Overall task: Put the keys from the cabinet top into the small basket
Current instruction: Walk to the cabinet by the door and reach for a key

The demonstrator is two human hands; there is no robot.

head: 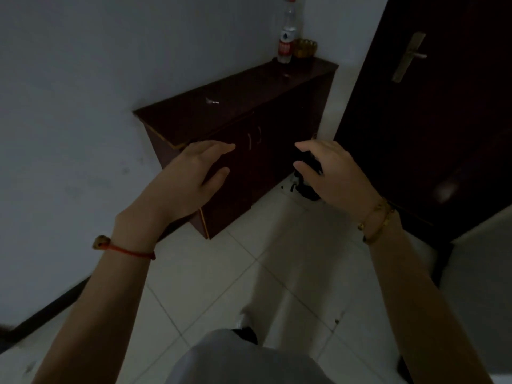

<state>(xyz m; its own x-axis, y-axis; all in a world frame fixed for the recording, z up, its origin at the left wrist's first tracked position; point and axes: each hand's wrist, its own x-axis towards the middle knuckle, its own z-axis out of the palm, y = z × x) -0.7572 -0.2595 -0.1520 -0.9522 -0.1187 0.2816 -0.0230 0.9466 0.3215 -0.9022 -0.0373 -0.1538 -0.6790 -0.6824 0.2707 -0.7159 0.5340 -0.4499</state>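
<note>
Head view: dim hallway, both arms stretched forward over a tiled floor.
Left hand (194, 173): fingers spread loose, palm down, grasping nothing, in front of the cabinet's near corner.
Right hand (329, 170): fingers relaxed and apart, empty, raised before a dark object on the floor that I cannot make out.
Wrists: red cord (126, 249) on the left, gold bracelet (375, 220) on the right.
Keys (212, 101): small pale glint lying on the cabinet top (249, 90), well beyond both hands.
Small basket (304, 48): at the far end, beside a clear bottle (286, 40).
Door (432, 112): dark, to the right.
</note>
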